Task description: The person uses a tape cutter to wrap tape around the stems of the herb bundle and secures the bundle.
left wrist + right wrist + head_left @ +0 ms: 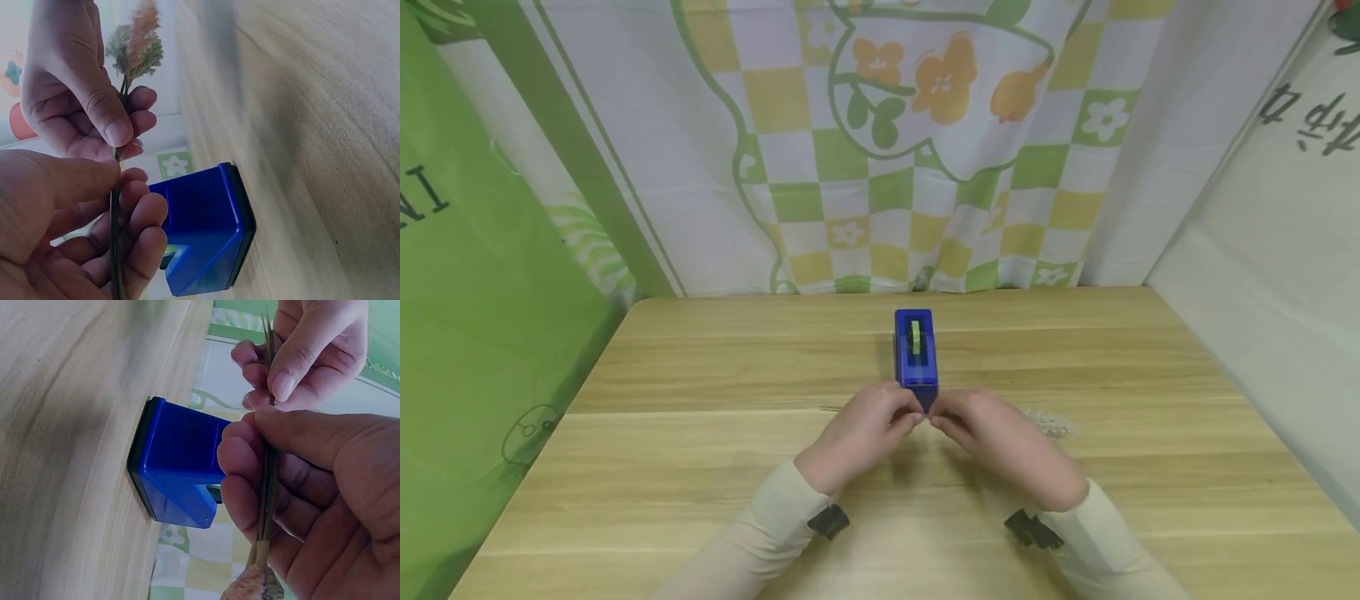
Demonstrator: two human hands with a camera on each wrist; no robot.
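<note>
Both hands hold a small bunch of dried flowers, its thin dark stems (115, 219) running across them. My left hand (863, 429) pinches the stems between thumb and fingers towards their bare ends. Close beside it, my right hand (1000, 442) pinches them on the flower side, the two thumbs almost meeting. Fluffy pink heads (144, 37) and grey-green heads (115, 47) stick out past the right hand. A paler band (262, 550) circles the stems below the heads. Just beyond the fingertips stands a blue tape dispenser (917, 371) with a yellow-green tape roll (915, 337).
The wooden table (700, 367) extends around the hands and dispenser. A patterned curtain (880, 183) hangs behind its far edge, with a green cloth (475, 333) on the left and a white cloth (1285, 292) on the right. Dark straps sit at both wrists.
</note>
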